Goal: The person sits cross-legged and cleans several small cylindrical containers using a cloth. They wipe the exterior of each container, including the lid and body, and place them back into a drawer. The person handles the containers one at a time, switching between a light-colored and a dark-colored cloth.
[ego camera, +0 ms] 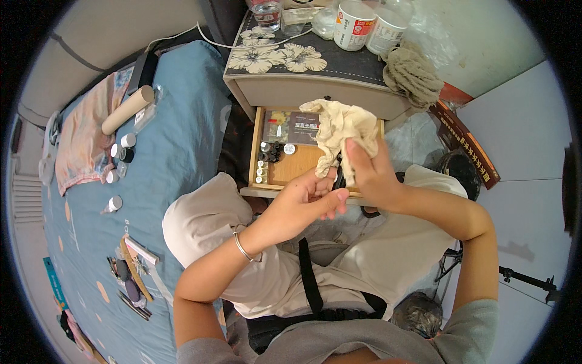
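Note:
My left hand [313,195], a bangle on its wrist, holds a small dark object [339,178] between thumb and fingers; what it is cannot be told. A crumpled cream cloth [348,125] is in my right hand [375,175], pressed against that object. Both hands are above an open wooden drawer [291,185]. Inside the drawer, a flat printed box [298,127] lies at the back. Small dark bottles [273,152], a round white-topped container [289,149] and several small light-capped items [261,172] stand at its left side.
The nightstand top [282,57] bears paper tubs [354,25], a cable and a bunched grey-brown cloth [411,75]. On the bed [182,113] at left lie a cardboard tube [127,110], several small jars [127,140] and slim tools [134,305]. A long brown box [468,145] leans at right.

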`<state>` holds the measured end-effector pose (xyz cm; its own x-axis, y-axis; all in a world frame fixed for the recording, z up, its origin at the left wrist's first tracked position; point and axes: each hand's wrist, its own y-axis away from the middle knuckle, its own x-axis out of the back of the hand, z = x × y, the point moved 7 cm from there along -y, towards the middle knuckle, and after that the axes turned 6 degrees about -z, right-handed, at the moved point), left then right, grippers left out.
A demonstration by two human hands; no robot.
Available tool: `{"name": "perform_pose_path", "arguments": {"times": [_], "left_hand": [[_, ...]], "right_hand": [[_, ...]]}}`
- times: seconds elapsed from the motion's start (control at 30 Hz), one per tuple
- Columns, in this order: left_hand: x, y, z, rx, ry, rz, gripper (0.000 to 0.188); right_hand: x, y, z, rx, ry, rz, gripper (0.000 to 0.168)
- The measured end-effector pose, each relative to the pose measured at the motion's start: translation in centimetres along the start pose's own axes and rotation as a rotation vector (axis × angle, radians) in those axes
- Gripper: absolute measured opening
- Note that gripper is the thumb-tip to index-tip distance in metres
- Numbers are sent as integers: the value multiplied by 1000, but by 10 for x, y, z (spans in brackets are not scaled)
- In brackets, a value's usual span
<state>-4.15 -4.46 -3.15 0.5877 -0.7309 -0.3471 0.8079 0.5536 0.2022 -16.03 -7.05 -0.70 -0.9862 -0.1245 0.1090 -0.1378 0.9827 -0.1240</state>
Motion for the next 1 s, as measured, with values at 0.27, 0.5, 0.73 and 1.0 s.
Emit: {"name": "perform_pose_path", "arguments": {"times": [0.27,0.5,0.73,1.0], "left_hand": [[12,7,8,-104,-94,171,18],[17,11,20,-233,-443,310,26],[5,13,29,-250,-752,334,28],[7,8,15,-195,-348,256,21]], "right_hand": [[15,-5,-6,-124,-163,107,37],[-5,6,-19,146,544,-254,51],[0,1,-18,55,282,-148,37],[10,0,1,-310,-267,-103,29]]}}
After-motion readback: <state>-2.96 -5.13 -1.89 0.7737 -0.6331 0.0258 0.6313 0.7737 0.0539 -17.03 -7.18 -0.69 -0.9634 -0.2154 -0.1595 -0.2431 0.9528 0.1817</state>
